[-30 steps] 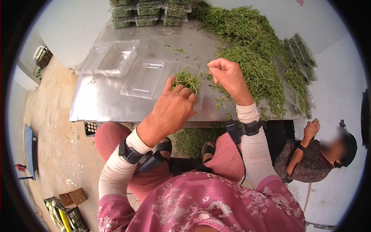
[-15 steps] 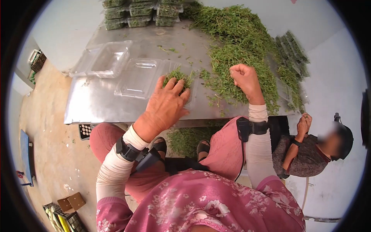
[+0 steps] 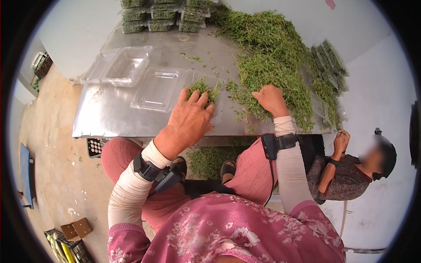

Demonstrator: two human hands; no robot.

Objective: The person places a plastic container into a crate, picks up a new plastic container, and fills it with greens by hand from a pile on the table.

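My left hand (image 3: 186,120) lies with fingers spread on a small heap of leafy green sprigs (image 3: 203,86). The heap sits in one half of an opened clear plastic clamshell box (image 3: 158,85), whose other half lies flat to the left. My right hand (image 3: 272,100) is closed, thumb pointing left, at the near part of a large pile of the same greens (image 3: 280,61). Whatever its curled fingers hold is hidden. Another clear plastic box (image 3: 127,65) stands open and unfilled at the left of the metal table (image 3: 101,114).
Stacked filled boxes (image 3: 162,15) stand at the far edge, with more filled boxes (image 3: 331,65) at the right. A person (image 3: 344,171) in a dark cap is near the right end of the table. A crate (image 3: 72,247) is on the floor at lower left.
My right hand has come down and slightly left, toward the near part of the pile, still closed. The left hand has stayed on the greens in the box.
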